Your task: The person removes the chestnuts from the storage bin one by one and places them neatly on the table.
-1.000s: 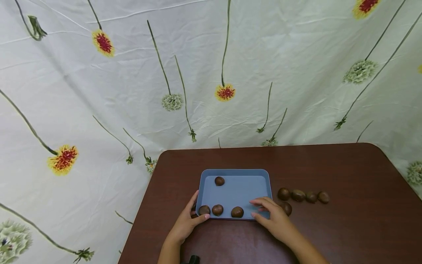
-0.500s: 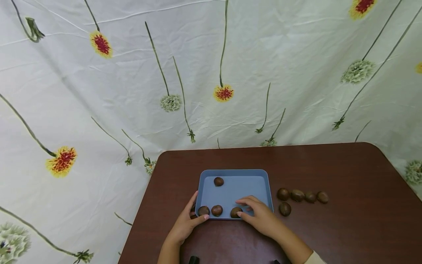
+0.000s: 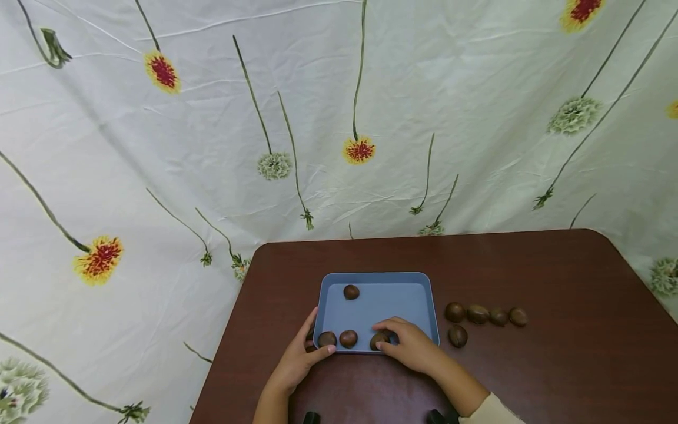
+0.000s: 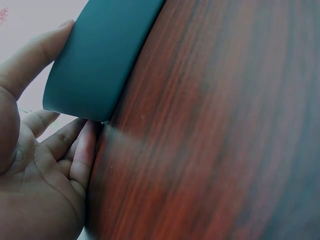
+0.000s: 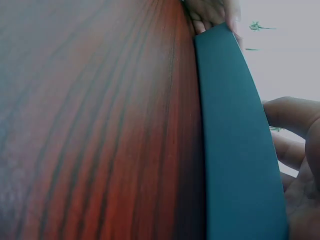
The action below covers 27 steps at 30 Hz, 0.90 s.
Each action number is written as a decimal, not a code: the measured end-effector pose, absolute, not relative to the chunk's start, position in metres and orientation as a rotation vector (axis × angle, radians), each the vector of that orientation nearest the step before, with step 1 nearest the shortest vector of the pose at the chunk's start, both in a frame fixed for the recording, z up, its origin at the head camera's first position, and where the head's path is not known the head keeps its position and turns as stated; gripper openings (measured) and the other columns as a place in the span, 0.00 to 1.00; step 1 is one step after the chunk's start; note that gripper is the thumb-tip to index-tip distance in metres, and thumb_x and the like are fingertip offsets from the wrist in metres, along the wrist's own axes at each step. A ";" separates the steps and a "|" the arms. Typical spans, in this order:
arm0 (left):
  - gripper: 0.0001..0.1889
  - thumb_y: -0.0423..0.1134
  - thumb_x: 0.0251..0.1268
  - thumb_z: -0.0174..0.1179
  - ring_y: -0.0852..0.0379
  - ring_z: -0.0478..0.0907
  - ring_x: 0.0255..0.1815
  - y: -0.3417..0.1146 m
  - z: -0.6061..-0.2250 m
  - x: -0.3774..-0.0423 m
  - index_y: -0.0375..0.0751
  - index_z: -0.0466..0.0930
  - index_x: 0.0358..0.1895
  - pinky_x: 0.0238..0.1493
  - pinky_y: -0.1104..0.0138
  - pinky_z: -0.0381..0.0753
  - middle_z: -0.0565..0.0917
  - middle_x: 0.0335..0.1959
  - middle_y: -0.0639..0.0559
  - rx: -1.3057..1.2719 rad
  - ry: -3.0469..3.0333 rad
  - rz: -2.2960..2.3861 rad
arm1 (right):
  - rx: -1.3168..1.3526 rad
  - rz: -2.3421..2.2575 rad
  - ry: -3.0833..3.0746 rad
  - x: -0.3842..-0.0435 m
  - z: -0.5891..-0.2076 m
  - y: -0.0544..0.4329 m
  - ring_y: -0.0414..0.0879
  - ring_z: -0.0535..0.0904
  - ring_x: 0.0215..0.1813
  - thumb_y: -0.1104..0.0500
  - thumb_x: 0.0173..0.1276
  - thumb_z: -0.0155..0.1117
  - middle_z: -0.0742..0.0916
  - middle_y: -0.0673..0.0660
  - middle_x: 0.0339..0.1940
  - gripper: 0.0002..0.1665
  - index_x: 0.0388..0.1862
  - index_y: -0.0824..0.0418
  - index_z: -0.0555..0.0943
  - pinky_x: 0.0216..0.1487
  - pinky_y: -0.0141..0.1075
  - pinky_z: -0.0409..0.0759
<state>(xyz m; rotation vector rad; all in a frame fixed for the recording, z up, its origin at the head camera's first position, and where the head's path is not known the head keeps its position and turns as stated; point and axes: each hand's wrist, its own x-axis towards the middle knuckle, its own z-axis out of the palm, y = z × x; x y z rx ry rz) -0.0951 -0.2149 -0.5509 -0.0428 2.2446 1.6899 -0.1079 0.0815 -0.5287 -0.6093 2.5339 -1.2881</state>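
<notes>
A blue tray (image 3: 408, 294) lies on the table. My left hand (image 3: 296, 359) holds its front left corner, thumb on the rim and fingers along the side; the left wrist view shows this left hand (image 4: 45, 165) against the tray wall (image 4: 105, 60). Over the tray's front right part, my right hand (image 3: 413, 347) has thumb and fingers curled about a brown chestnut (image 3: 377, 341), partly covered by them. Behind the tray wall (image 5: 240, 135) the right wrist view shows the right hand's fingers (image 5: 292, 115) bent, the chestnut hidden. Also in the tray are a back chestnut (image 3: 351, 292), a front chestnut (image 3: 348, 338) and a corner chestnut (image 3: 327, 339).
Right of the tray, several chestnuts (image 3: 478, 314) form a row on the dark wooden table (image 3: 577, 353), with a single chestnut (image 3: 458, 336) in front of the row's left end. A white flowered cloth (image 3: 318, 118) hangs behind the table's back edge.
My right hand has moved left from the tray's right side to the chestnut at the front, and its fingers have drawn in around it. The left hand stays at the corner.
</notes>
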 end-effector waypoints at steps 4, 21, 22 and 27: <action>0.52 0.47 0.63 0.72 0.45 0.75 0.63 -0.215 -0.551 -0.095 0.69 0.44 0.82 0.58 0.54 0.78 0.56 0.81 0.42 -0.041 2.234 1.694 | -0.565 -1.317 2.482 -0.111 -0.528 0.081 0.47 0.81 0.55 0.51 0.73 0.66 0.85 0.48 0.54 0.20 0.60 0.54 0.83 0.55 0.47 0.78; 0.52 0.47 0.63 0.72 0.44 0.75 0.64 -0.215 -0.551 -0.095 0.69 0.43 0.82 0.59 0.53 0.78 0.56 0.81 0.43 -0.033 2.232 1.701 | -0.473 -1.295 2.708 -0.110 -0.534 0.076 0.49 0.82 0.54 0.53 0.73 0.65 0.85 0.48 0.49 0.15 0.56 0.52 0.85 0.57 0.49 0.78; 0.52 0.47 0.63 0.72 0.44 0.75 0.64 -0.215 -0.551 -0.095 0.69 0.43 0.82 0.59 0.53 0.78 0.56 0.81 0.43 -0.031 2.232 1.702 | -0.464 -1.296 2.719 -0.110 -0.535 0.075 0.50 0.82 0.55 0.53 0.73 0.65 0.86 0.49 0.49 0.15 0.56 0.52 0.85 0.58 0.50 0.78; 0.52 0.48 0.63 0.72 0.44 0.75 0.64 -0.215 -0.550 -0.095 0.68 0.43 0.82 0.59 0.53 0.78 0.56 0.82 0.42 -0.035 2.246 1.689 | -0.424 -1.302 2.736 -0.109 -0.535 0.074 0.51 0.82 0.56 0.54 0.73 0.66 0.85 0.50 0.50 0.16 0.57 0.54 0.85 0.59 0.52 0.78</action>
